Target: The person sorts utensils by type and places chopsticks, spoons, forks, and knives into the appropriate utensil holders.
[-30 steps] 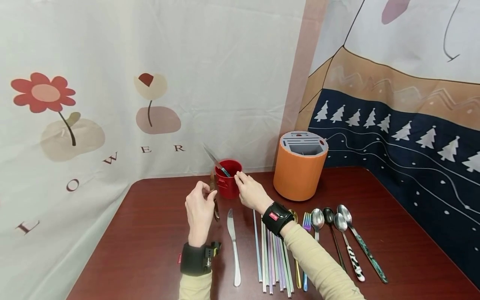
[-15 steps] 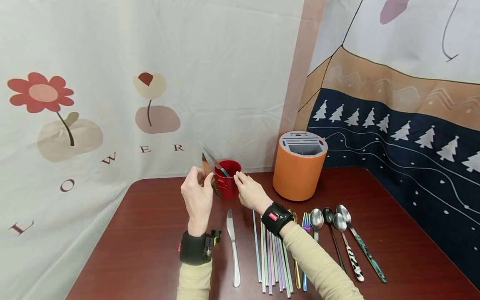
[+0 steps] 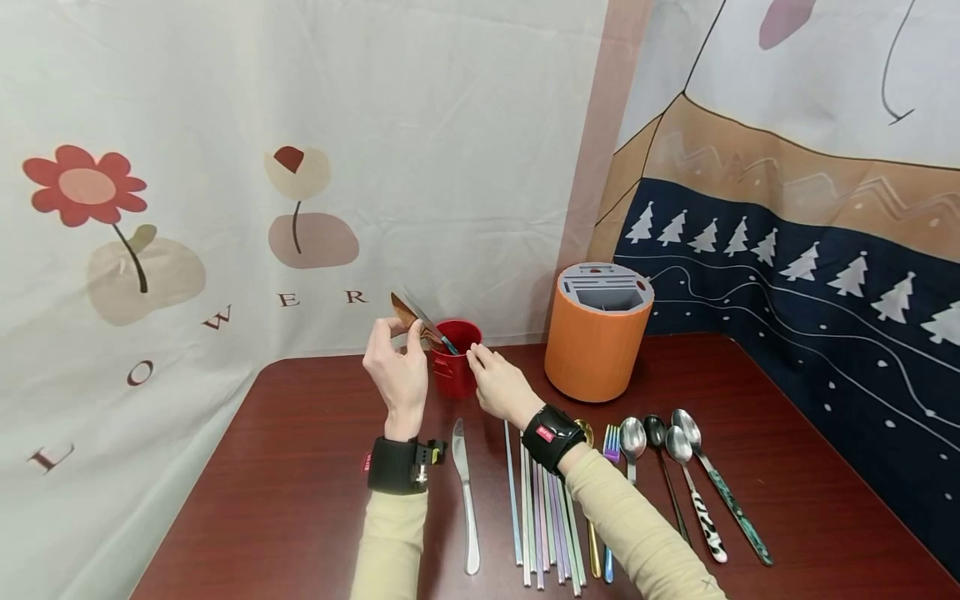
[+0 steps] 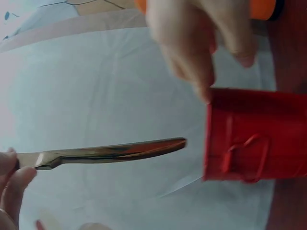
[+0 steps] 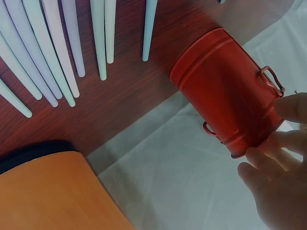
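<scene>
Lifted since a second ago from beside the red cup (image 3: 453, 379), the copper-coloured knife (image 4: 120, 152) hangs in the left hand's (image 3: 397, 375) pinching grip, its lower end just clear of the rim, before a flower-printed white backdrop (image 3: 450, 167). Rightward, the cup stands at the back of the reddish-brown surface (image 3: 300, 450); the right hand (image 3: 504, 385) keeps a loose grip, fingers nearly straight against it. Chopsticks (image 5: 74, 43), an orange cylinder (image 3: 596, 358), spoons (image 3: 632, 437) and navy tree-printed fabric (image 3: 750, 292) follow.

Left hand (image 3: 397, 367) pinches a brown knife (image 3: 402, 307); right hand (image 3: 502, 385) touches a cup (image 3: 453, 378); inside, between their fingers, leans 1 silver-bladed knife (image 3: 432, 322).
</scene>
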`<action>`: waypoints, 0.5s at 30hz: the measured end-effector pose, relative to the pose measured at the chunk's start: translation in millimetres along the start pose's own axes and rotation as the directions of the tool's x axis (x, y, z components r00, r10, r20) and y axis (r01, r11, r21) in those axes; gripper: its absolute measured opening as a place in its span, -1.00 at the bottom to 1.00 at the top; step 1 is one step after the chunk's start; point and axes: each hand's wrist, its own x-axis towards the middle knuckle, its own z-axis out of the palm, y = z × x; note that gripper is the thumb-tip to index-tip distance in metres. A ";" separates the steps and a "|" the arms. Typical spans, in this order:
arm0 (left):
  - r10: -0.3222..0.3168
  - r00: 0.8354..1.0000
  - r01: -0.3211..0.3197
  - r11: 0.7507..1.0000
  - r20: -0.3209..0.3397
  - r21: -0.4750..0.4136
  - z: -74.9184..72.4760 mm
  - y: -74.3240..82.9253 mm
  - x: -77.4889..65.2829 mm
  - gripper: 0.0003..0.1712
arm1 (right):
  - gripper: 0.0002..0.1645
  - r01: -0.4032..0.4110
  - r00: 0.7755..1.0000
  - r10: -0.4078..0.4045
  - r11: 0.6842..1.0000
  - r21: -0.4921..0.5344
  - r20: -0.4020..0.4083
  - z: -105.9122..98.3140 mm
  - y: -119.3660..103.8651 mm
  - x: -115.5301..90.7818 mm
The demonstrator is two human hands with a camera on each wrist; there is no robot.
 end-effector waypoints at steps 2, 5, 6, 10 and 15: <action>-0.018 1.000 0.018 0.999 -0.008 -0.030 5.5 -5.4 -1.8 -0.79 | -0.40 0.001 1.000 -0.001 1.000 0.001 0.002 0.9 0.1 0.3; -0.044 0.999 0.043 0.997 -0.012 -0.060 13.0 -14.0 -5.3 -0.79 | -0.40 0.001 1.000 -0.001 1.000 -0.005 0.009 1.8 0.2 0.6; -0.049 0.999 0.049 0.997 -0.006 -0.062 15.4 -16.8 -6.5 -0.79 | -0.40 0.001 1.000 -0.001 1.000 -0.010 0.009 1.9 0.3 0.7; -0.068 0.996 0.071 0.996 0.056 -0.058 24.7 -27.8 -11.9 -0.78 | -0.40 -0.001 1.000 0.001 1.000 -0.026 0.000 1.5 0.6 1.2; -0.107 0.986 0.111 0.993 0.124 -0.027 34.5 -41.0 -17.0 -0.78 | -0.42 0.010 1.000 -0.010 1.000 -0.024 -0.003 1.0 0.8 0.8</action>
